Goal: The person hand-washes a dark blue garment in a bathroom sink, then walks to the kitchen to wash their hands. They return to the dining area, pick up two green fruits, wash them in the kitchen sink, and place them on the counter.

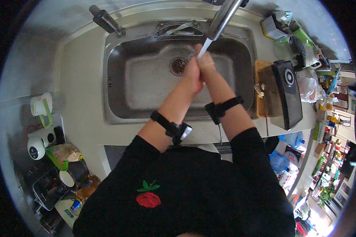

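Observation:
Water runs from the metal faucet (223, 22) onto my two hands, which are pressed together over the stainless steel sink (148, 91). My left hand (192, 71) lies against my right hand (207, 62); the fingers overlap near the stream and are partly blurred. Whether anything small is between the palms is hidden. The drain (178, 65) with its strainer is just left of my hands. Each forearm wears a black strap with a small device, the left one (173, 129) below the elbow side of the sink edge, the right one (223, 109) over the front rim.
A wire rack (179, 31) holding a light object hangs at the sink's back edge, with a dark dispenser (105, 21) to its left. Right of the sink, a lidded dark container (287, 94) stands by a wooden board (260, 109). A white camera (37, 146) and a bottle (86, 189) are at left.

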A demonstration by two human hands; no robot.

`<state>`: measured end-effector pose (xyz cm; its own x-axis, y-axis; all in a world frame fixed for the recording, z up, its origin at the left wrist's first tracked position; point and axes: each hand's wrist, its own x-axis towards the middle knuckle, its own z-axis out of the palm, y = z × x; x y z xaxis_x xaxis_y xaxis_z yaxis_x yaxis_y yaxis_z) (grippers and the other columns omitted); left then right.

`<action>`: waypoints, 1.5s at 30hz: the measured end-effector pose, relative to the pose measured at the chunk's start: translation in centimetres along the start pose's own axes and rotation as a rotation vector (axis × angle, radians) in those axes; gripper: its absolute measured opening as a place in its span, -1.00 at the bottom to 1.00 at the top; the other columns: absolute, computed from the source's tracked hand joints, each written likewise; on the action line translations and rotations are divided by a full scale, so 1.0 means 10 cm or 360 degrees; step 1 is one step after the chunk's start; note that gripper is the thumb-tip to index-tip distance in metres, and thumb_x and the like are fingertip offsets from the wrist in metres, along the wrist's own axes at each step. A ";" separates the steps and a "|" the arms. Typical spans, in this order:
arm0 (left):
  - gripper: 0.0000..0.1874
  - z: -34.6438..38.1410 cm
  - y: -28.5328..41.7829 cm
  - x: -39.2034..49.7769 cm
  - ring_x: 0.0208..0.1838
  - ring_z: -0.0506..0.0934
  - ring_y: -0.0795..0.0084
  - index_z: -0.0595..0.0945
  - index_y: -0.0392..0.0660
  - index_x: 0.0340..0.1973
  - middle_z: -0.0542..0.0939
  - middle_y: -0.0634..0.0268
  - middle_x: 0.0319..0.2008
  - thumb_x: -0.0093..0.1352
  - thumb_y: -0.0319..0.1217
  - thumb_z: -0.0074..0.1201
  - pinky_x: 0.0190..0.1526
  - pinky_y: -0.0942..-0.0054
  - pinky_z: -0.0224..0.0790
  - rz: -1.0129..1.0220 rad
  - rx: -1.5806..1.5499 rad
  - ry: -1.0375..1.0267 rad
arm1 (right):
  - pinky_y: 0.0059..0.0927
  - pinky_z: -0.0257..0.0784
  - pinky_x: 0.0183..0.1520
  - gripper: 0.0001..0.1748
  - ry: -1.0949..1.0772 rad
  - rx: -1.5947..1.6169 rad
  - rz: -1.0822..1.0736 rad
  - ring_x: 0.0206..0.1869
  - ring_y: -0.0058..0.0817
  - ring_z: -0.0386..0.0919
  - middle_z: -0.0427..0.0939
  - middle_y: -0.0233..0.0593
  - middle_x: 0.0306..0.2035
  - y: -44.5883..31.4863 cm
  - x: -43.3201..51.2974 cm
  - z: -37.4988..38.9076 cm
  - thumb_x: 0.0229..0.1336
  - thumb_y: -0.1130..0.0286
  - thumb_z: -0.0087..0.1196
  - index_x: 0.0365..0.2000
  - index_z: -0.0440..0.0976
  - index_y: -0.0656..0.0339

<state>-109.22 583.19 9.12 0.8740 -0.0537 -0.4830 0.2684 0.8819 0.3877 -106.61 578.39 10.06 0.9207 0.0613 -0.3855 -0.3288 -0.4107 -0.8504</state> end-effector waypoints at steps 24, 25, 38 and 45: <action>-0.58 -0.21 -0.09 -0.10 -0.22 0.52 0.20 0.54 0.08 -0.20 0.54 0.28 -0.18 0.39 0.10 -0.22 -0.21 0.15 0.39 -0.0260 -0.0737 -0.0450 | -0.35 0.28 -0.51 -0.52 -0.0085 0.1377 0.0076 -0.60 -0.50 0.37 0.43 -0.36 -0.63 0.06 0.16 0.24 0.23 -0.05 0.02 -0.50 0.46 0.20; -0.57 -0.22 -0.14 -0.08 -0.26 0.51 0.21 0.54 0.07 -0.19 0.54 0.27 -0.22 0.39 0.09 -0.24 -0.24 0.16 0.39 -0.0280 -0.0793 -0.0461 | -0.44 0.23 -0.61 -0.50 0.0087 0.0956 -0.0114 -0.61 -0.56 0.40 0.45 -0.35 -0.63 0.12 0.21 0.28 0.21 -0.05 0.06 -0.54 0.46 0.21; -0.52 -0.26 -0.01 -0.08 -0.24 0.50 0.24 0.54 -0.04 -0.13 0.55 0.28 -0.25 0.45 0.02 -0.37 -0.15 0.19 0.38 0.0235 -0.0311 0.0227 | 0.08 0.42 -0.04 -0.50 0.0247 -0.0988 -0.1138 0.06 0.11 0.44 0.45 0.23 -0.02 0.13 -0.25 0.22 0.33 -0.01 -0.26 -0.02 0.37 0.18; -0.56 -0.19 -0.04 0.00 -0.13 0.53 0.33 0.50 -0.03 -0.01 0.56 0.23 -0.20 0.46 0.01 -0.22 -0.12 0.27 0.44 0.0043 -0.0227 -0.0355 | 0.01 0.33 0.12 -0.34 -0.0100 -0.0231 -0.0123 0.16 0.17 0.33 0.27 0.30 0.17 0.08 0.09 -0.14 0.33 -0.03 -0.27 0.09 0.21 0.41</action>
<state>-110.15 583.74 7.48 0.9520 -0.1175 -0.2827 0.1979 0.9407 0.2755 -105.73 576.82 9.58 0.9254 0.1528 -0.3467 -0.2196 -0.5295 -0.8194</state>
